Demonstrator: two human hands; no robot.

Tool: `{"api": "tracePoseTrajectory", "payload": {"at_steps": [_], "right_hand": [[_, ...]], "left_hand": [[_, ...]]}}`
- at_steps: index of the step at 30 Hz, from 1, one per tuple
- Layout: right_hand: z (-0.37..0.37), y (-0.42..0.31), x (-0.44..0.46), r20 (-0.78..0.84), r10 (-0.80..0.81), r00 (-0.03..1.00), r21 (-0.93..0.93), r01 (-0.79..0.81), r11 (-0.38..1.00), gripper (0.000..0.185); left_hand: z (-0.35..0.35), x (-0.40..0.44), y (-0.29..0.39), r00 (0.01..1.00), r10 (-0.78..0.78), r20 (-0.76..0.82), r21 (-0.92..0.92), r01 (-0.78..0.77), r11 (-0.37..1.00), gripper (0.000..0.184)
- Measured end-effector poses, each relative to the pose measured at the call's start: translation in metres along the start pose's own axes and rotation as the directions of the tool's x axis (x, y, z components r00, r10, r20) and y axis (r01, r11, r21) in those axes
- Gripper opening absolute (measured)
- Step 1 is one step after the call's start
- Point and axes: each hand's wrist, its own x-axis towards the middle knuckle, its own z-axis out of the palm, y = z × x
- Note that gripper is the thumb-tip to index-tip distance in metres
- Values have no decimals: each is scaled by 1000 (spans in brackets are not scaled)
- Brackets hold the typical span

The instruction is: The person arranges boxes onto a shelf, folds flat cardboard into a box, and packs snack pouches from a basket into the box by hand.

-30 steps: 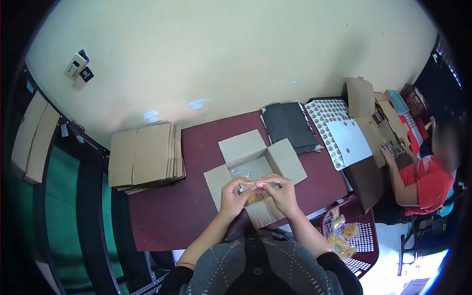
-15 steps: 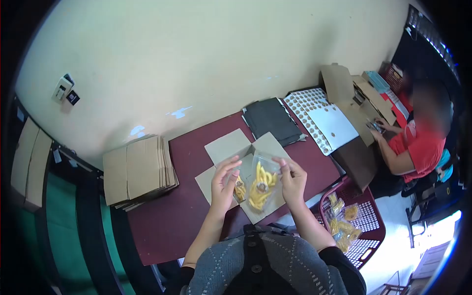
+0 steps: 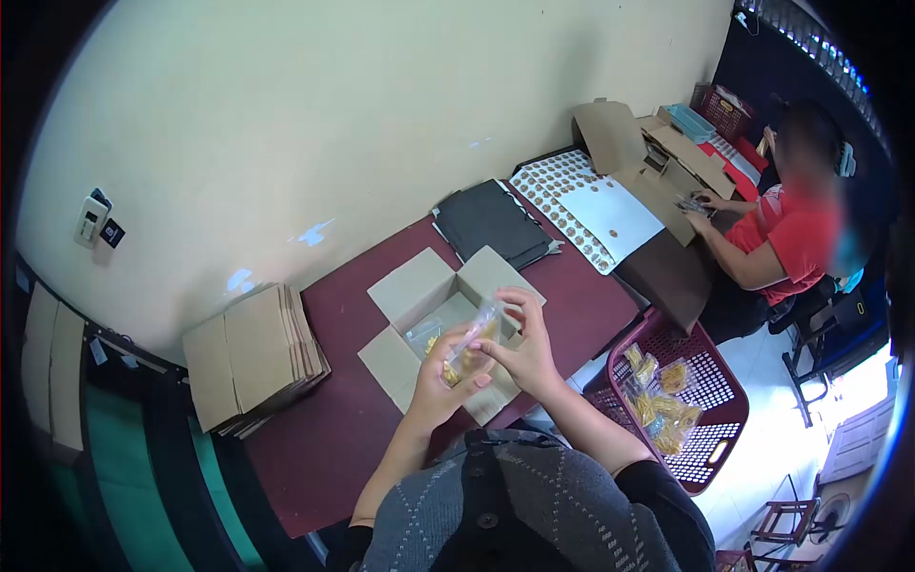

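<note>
Above an opened cardboard box (image 3: 416, 279), my left hand (image 3: 440, 386) and my right hand (image 3: 524, 353) are both closed on one clear plastic snack bag (image 3: 487, 325). The bag is tilted and blurred, and yellow sticks show through its plastic. My left fingers grip its left side, and my right thumb and fingers press its right side. Inside the box lies another clear snack bag (image 3: 425, 333), partly hidden by my left hand.
Folded cardboard boxes (image 3: 257, 353) stack on the table's left. Behind are black folders (image 3: 491, 224) and sticker sheets (image 3: 610, 219). A maroon basket (image 3: 729, 396) with several snack bags stands right. A co-worker in red (image 3: 801, 238) handles something small beside another box (image 3: 681, 157).
The bag, earlier held up flat and facing me, is now tilted edge-on between my hands, which have come closer together. My view has shifted slightly to the right.
</note>
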Motion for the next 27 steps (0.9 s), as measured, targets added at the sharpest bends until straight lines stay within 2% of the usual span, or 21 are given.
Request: {"api": "tracePoseTrajectory", "payload": {"at_steps": [1,2,3,4,5,7,9,11,13,15,17,18,19,21,22,24,26,27], "right_hand": [[0,4,-1,2,-1,1000,-2,1,1000,43],[0,11,-2,110,28,994,161,-46,986,43],[-2,17,-2,221,36,975,313,-105,944,44],[-7,18,-5,309,81,948,304,-179,936,34],[-7,17,-6,309,74,948,303,-172,937,34],[-9,10,-4,375,29,926,245,-129,961,23],[-16,3,3,406,-17,914,196,-68,978,21],[-27,11,8,532,36,846,170,-148,974,26],[-34,4,17,583,28,812,102,-108,989,26],[-39,5,17,653,87,753,123,-218,968,25],[-46,4,17,687,122,716,85,-246,965,26],[-49,6,15,743,147,653,85,-310,947,27],[-49,8,14,794,164,586,82,-370,925,27],[-49,11,12,776,149,612,92,-345,934,26],[-49,19,12,743,203,638,48,-353,935,24],[-51,23,14,704,255,663,0,-359,933,23],[-52,23,15,597,176,783,90,-284,955,20],[-52,23,14,598,179,781,91,-288,953,20]], "left_hand": [[2,0,3,1000,17,-5,6,-17,1000,47],[2,-2,2,1000,20,-7,4,-20,1000,47],[2,-4,1,995,-91,-50,-83,87,993,36],[2,-4,0,976,-200,-82,-172,184,968,26],[0,-2,-1,978,-192,-81,-171,176,969,26],[-2,3,-4,993,26,-116,81,-17,997,19],[-4,1,-9,988,96,-117,102,-84,991,19],[-12,1,-23,999,8,-34,102,-5,995,22],[-14,7,-14,1000,-6,4,132,6,991,24],[-20,1,-14,997,-59,56,160,49,986,27],[-33,-3,-21,955,-219,200,128,196,972,32],[-31,-2,-15,965,-146,216,133,119,984,35],[-31,-4,-16,964,-152,219,133,125,983,35],[-32,-8,-18,969,-155,192,141,129,982,30],[-31,-9,-16,968,-158,197,139,132,981,30],[-28,-6,-7,994,-83,74,187,68,980,20],[-29,-4,-7,999,-49,22,225,42,973,15],[-29,-5,-7,1000,-15,-27,269,21,963,10]]}}
